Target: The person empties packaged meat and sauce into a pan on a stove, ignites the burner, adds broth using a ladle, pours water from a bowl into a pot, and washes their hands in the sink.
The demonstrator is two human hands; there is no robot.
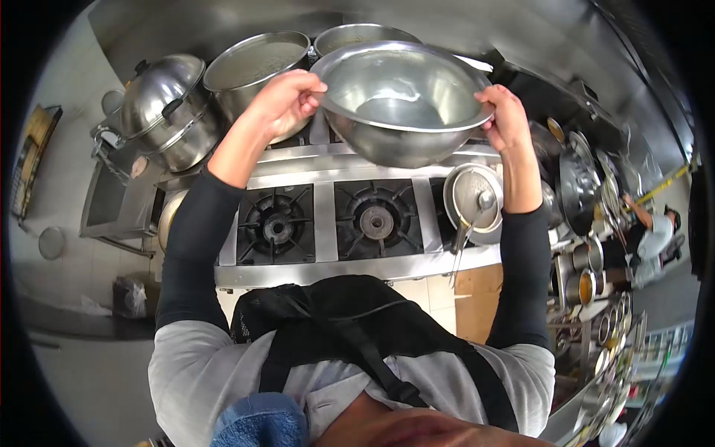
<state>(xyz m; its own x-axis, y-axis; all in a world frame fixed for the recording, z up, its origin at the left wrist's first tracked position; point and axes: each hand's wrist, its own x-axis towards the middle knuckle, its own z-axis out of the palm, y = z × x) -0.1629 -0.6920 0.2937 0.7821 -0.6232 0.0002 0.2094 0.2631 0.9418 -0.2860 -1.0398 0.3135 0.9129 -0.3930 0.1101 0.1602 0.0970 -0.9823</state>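
“Stainless-steel mixing bowl [391,147], head view: where is it, and how is it held?”

“Raised above the gas range [325,223], in front of the rear pots. Left hand [287,103]: thumb and fingers closed on the rim. Right hand [508,115]: likewise closed on the rim, at the opposite side. The hands are well apart, the bowl's mouth between them.”

“Expected handling?”

“Stiff metal, probably light for its breadth and unlikely to break, though a knock might dent it. The smooth wall would likely slip under wet fingers; the turned-out rim offers the surest hold, best taken at two opposite points, as here. Whether the sheen at the bottom is bare metal or shallow liquid cannot be told, so the weight is uncertain.”

“Numbers?”

“Bowl in hand: one. Uncovered front burners: two, the left burner [278,227] and the right burner [376,222]. Open stockpots behind: two, the left stockpot [232,100] near the left hand, the right stockpot [365,27] partly hidden by the bowl. Domed lid [160,93]: one, on a pot [182,147] at the left. Strainer [471,185]: one, right of the burners, one ladle [485,200] lying across it. Co-worker [655,237]: one, far right.”
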